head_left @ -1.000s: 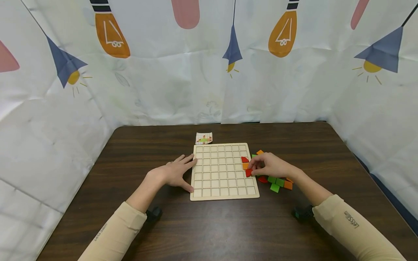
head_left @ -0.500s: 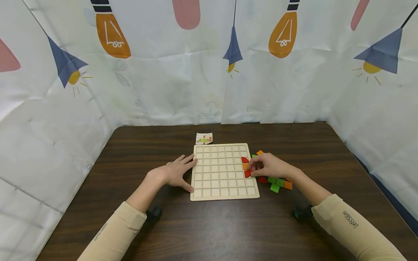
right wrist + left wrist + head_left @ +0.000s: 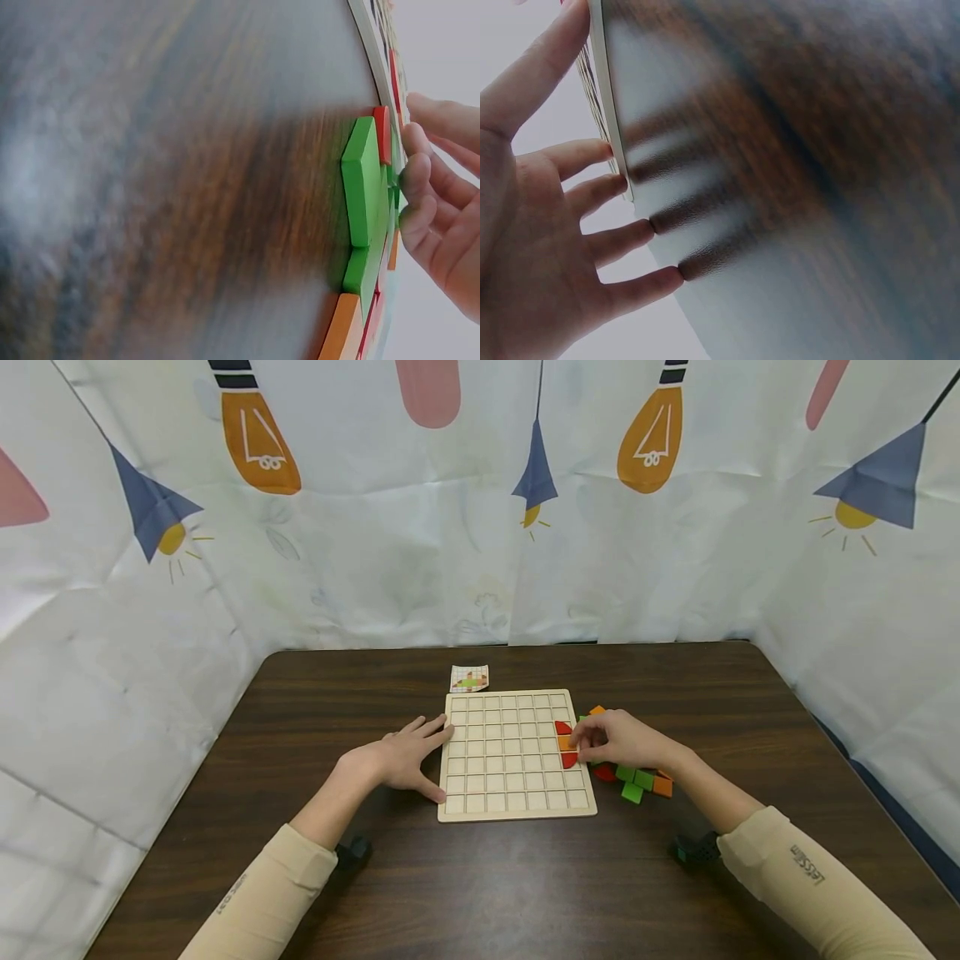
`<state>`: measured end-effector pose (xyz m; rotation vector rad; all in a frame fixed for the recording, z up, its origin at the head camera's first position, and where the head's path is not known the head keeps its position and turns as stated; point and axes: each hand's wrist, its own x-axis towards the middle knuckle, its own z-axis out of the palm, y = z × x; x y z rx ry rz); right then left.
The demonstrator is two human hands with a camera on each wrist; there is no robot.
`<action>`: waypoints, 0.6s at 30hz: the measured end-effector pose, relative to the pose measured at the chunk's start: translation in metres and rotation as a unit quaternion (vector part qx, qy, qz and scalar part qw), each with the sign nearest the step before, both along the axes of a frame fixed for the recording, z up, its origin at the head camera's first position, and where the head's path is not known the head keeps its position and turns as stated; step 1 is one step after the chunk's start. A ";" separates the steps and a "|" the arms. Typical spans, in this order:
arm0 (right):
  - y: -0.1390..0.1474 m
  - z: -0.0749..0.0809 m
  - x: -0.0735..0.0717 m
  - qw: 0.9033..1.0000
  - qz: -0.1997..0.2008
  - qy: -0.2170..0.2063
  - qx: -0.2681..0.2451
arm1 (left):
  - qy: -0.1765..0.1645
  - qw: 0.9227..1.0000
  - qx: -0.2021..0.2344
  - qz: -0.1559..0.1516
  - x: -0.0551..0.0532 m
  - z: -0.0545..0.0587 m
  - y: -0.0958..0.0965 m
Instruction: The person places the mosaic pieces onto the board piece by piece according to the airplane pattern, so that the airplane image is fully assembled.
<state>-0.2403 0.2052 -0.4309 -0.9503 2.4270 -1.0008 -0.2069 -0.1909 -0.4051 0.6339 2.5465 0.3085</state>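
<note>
A pale wooden grid board (image 3: 510, 777) lies flat on the dark table. My left hand (image 3: 397, 758) rests at its left edge with the fingers spread, thumb at the near corner. Along the board's right side sit a rounded red piece (image 3: 562, 727), an orange square (image 3: 564, 742) and a second rounded red piece (image 3: 569, 761), one below another. Over that side, my right hand (image 3: 618, 739) has loosely bent fingers, with the fingertips beside the orange square and lower red piece. The right wrist view shows a gap between thumb and index; contact with the pieces is unclear.
Loose green blocks (image 3: 632, 792), an orange block (image 3: 662, 787) and a red piece (image 3: 603, 772) lie right of the board, partly under my right hand. A small pattern card (image 3: 469, 678) lies behind the board. A printed curtain (image 3: 375, 568) surrounds the table.
The lower red piece has shifted slightly left and now lies straight below the orange square. My right fingertips have drawn back a little from it. The left hand has stayed put.
</note>
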 end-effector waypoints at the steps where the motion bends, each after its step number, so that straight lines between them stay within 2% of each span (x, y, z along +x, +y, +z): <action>1: 0.000 0.001 0.000 1.000 -0.007 0.001 0.001 | 0.000 1.000 0.000 0.000 0.000 -0.001 0.000; 6: 0.002 0.001 -0.001 0.999 -0.036 0.014 0.012 | 0.000 1.000 -0.002 -0.002 -0.002 -0.003 0.000; 18: 0.012 0.005 -0.007 0.997 -0.070 0.029 0.016 | 0.001 1.000 0.000 -0.003 -0.003 -0.003 0.000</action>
